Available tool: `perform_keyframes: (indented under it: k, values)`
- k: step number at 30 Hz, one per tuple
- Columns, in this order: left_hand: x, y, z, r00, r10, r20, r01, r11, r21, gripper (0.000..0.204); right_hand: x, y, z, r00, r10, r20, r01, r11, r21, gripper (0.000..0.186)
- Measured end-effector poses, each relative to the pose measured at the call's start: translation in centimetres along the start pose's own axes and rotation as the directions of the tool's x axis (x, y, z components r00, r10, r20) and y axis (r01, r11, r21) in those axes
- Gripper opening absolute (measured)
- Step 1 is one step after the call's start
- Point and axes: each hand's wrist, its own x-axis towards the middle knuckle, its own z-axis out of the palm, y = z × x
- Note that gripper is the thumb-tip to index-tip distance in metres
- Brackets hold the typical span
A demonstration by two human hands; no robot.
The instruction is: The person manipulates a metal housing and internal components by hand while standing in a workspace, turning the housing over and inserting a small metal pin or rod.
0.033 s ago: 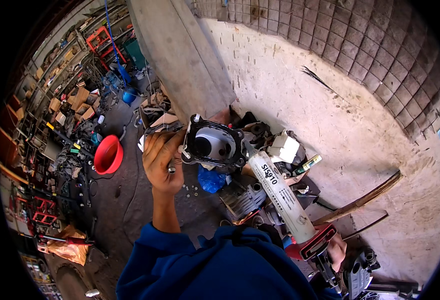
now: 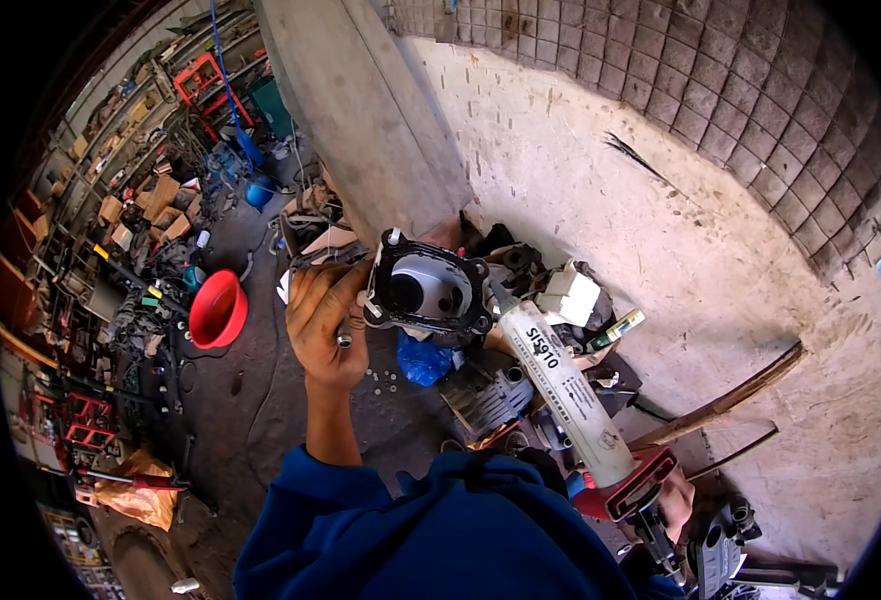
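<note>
A hollow metal housing [image 2: 430, 272] is held up in my left hand [image 2: 324, 325], its open end facing me. Black sealant runs around its flange, and bolt holes show at the corners. My left fingers are closed on its left side; a small metal cylinder [image 2: 344, 341] pokes out by the palm. At lower right, my right hand [image 2: 675, 500] grips a red caulking gun [image 2: 628, 486], partly hidden behind it. A white sealant cartridge [image 2: 572, 400] sits in the gun. Its nozzle [image 2: 502, 297] points at the flange's right corner, and I cannot tell whether it touches.
Below the housing lie a blue plastic bag [image 2: 422, 360] and a finned metal casting [image 2: 498, 402]. A red basin [image 2: 218, 309] stands on the floor at left, near cluttered shelves. A wooden stick [image 2: 725, 395] leans by the pale wall [image 2: 600, 180] at right.
The caulking gun's cartridge has shifted very slightly to the right. My left hand and the housing look the same.
</note>
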Motion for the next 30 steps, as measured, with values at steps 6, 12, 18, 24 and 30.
perform_keyframes:
  k: [6, 12, 18, 24, 30]
  values:
    - [-0.3, -0.2, 1.2, 0.998, -0.03, -0.05, 0.027, 0.998, -0.058, 0.032, -2.8, 2.2, -0.1, 0.991, 0.053, -0.125, -0.067, 0.991, -0.112, 0.037]
    - [-11.2, -4.8, 3.3, 0.721, -0.683, -0.118, 0.542, 0.661, -0.518, 0.034, -4.5, 10.6, 3.1, 0.728, 0.629, -0.273, -0.475, 0.75, 0.459, 0.026]
    - [-18.6, -1.5, 4.8, 0.433, -0.86, 0.27, 0.735, 0.163, -0.658, 0.043, -10.3, 25.0, 5.9, 0.349, 0.934, -0.078, 0.025, 0.075, 0.997, 0.019]
    - [-26.0, 0.1, 2.1, 0.235, -0.871, 0.432, 0.685, -0.167, -0.709, 0.039, -17.5, 31.0, 9.8, 0.139, 0.98, 0.144, 0.292, -0.18, 0.939, 0.01]
    - [-23.5, 1.0, 2.6, 0.151, -0.922, 0.357, 0.713, -0.149, -0.685, 0.031, -16.1, 42.4, 12.9, 0.11, 0.959, 0.261, 0.31, -0.283, 0.908, 0.016]
